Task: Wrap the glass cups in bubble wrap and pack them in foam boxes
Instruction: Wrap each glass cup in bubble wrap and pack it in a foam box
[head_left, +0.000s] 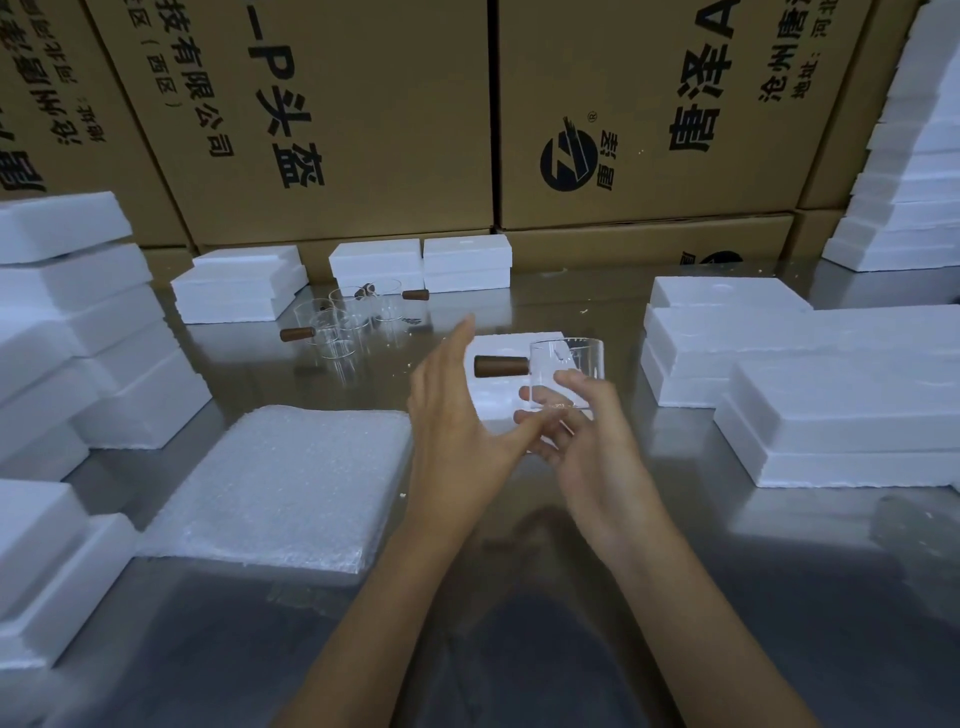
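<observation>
My right hand (582, 431) holds a clear glass cup (569, 371) by its base, above the table's middle; its brown wooden handle (501, 366) points left. My left hand (457, 410) is beside it with straight fingers, its thumb touching the right hand's fingers under the cup. A white foam box (498, 395) lies on the table behind the hands. A stack of bubble wrap sheets (291, 488) lies to the left of my hands. Several more glass cups (348, 322) with wooden handles stand farther back.
Stacks of white foam boxes stand at left (78, 332), right (831, 395), far right (909, 171) and back (421, 265). Large printed cardboard cartons (467, 114) form a wall behind the shiny metal table (519, 597).
</observation>
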